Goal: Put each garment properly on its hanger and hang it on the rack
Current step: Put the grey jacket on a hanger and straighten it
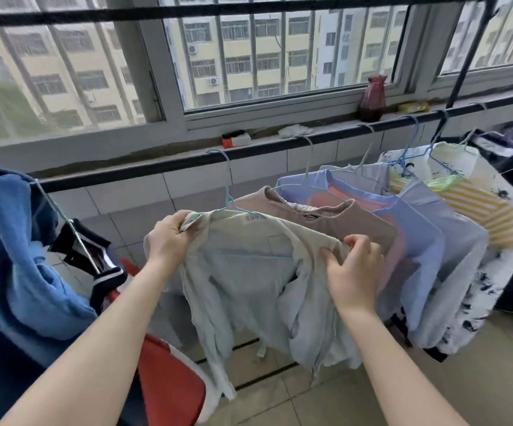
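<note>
While the pale green, thin cotton garment [249, 272] already hangs from a light blue wire hanger [226, 192] hooked over the long black rack rail [187, 161], the step in hand looks like the tidying of it: the cloth sits crooked and bunched across the hanger's shoulders. The left hand [169, 238] has its grip curled tight round the garment's left shoulder at the collar edge, and the right hand [355, 272] pinches a fold at the right shoulder between thumb and fingertips, the other fingers loosely bent.

Just to the right on the same rail hang a beige ribbed top [325, 216], a lavender and pink shirt [408, 216], and beyond them a yellow-striped white piece [488, 210]. To the left a blue fleecy garment [18, 247] is draped near the rail's end.

The next move, as I judge it, calls for drawing both shoulders outward and level so the neck centres on the hook, then letting the front fall flat. Whether the hanger's arms sit fully inside the shoulders is hidden by the cloth.
</note>
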{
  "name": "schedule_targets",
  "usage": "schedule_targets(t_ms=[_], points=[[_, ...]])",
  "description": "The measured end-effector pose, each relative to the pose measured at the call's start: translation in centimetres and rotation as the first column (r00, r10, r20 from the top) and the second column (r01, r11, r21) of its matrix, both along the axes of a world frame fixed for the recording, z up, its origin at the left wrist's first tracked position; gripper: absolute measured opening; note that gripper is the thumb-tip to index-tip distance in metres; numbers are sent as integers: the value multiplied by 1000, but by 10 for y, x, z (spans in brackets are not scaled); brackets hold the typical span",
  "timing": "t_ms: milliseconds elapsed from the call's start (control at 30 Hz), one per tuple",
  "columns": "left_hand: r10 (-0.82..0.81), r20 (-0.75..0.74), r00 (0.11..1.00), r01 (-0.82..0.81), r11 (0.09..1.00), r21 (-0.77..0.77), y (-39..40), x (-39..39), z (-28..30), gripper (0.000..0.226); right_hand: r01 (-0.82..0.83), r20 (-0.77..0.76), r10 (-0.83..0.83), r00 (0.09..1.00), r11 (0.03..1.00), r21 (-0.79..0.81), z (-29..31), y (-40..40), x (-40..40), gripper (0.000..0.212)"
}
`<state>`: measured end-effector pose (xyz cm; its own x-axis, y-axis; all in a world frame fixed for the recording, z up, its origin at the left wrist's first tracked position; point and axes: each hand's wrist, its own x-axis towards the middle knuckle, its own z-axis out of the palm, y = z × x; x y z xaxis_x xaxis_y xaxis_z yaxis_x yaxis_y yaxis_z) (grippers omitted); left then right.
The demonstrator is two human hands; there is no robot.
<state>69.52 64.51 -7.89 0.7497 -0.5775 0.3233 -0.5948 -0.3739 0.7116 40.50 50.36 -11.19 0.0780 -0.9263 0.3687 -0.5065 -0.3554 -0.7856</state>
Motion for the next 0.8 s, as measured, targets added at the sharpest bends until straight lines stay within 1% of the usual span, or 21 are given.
schedule_targets(t_ms=[67,133,200,300,333,400,467,567,633,667,700,733,767,800], points=[[33,68,997,-35,999,28,1,-6,1,47,0,106,-8,994,997,82,-3,8,-3,52],[42,89,995,-46,998,38,1,-9,3,50,-1,207,-47,977,974,226,-5,14,-3,57],[56,108,993,-62,997,56,0,-11,6,48,-38,240,-40,970,950,311,-4,19,1,58],[72,105,992,-82,992,94,-3,-12,9,48,-85,228,19,973,955,283,2,26,12,53],[73,100,992,-82,993,88,-3,-12,9,44,-76,206,21,978,963,260,5,27,16,50],[54,53,997,-56,998,37,-2,-7,8,26,-68,205,20,978,971,227,14,27,20,41],[17,1,1000,-17,1000,-22,-3,-3,5,14,-96,252,36,967,968,232,24,26,19,36],[-25,0,1000,25,997,-69,-2,-2,2,16,-136,403,33,915,964,230,43,19,15,28],[-48,13,999,49,996,-69,-2,-1,0,20,-177,421,78,904,963,202,62,10,12,25],[-56,26,998,57,997,-56,-2,-1,0,20,-245,410,139,901,944,220,73,7,12,26],[-58,41,997,59,997,-43,-1,-1,0,17,-348,415,218,883,898,270,85,6,16,31],[-61,60,996,63,997,-35,0,-2,1,17,-474,444,308,841,816,331,96,9,22,37],[-65,76,995,68,997,-33,0,-2,2,22,-570,475,379,794,734,368,106,13,30,43],[-64,91,994,67,997,-30,0,-1,3,29,-623,512,411,755,693,363,116,18,41,46]])
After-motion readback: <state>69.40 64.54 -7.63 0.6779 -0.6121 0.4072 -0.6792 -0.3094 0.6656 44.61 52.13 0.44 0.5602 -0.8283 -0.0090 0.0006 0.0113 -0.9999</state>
